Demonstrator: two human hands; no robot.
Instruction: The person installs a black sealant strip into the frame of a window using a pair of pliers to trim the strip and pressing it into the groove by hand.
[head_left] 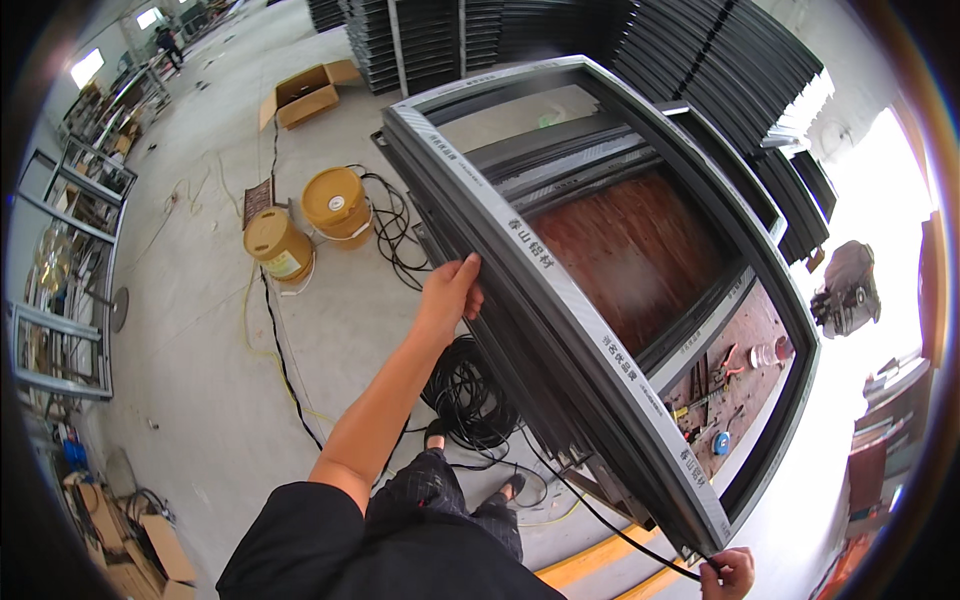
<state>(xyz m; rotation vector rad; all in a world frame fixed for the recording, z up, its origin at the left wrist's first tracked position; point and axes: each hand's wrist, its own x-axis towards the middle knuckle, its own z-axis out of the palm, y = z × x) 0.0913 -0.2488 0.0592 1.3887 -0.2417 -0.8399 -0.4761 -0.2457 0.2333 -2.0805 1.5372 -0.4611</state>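
A large dark grey aluminium window frame (560,290) with protective tape lies tilted on a brown workbench (640,240). My left hand (450,290) grips the frame's near left rail about midway along it. My right hand (730,573), at the lower right edge, pinches a thin black rubber strip (610,525) that runs along the frame's near corner. My legs and dark shoes stand below on the concrete floor.
Two yellow buckets (305,220) and coiled black cables (470,390) sit on the floor to the left. An open cardboard box (305,95) lies farther back. Stacks of dark profiles (700,50) stand behind the bench. Hand tools (725,370) lie on the bench at right.
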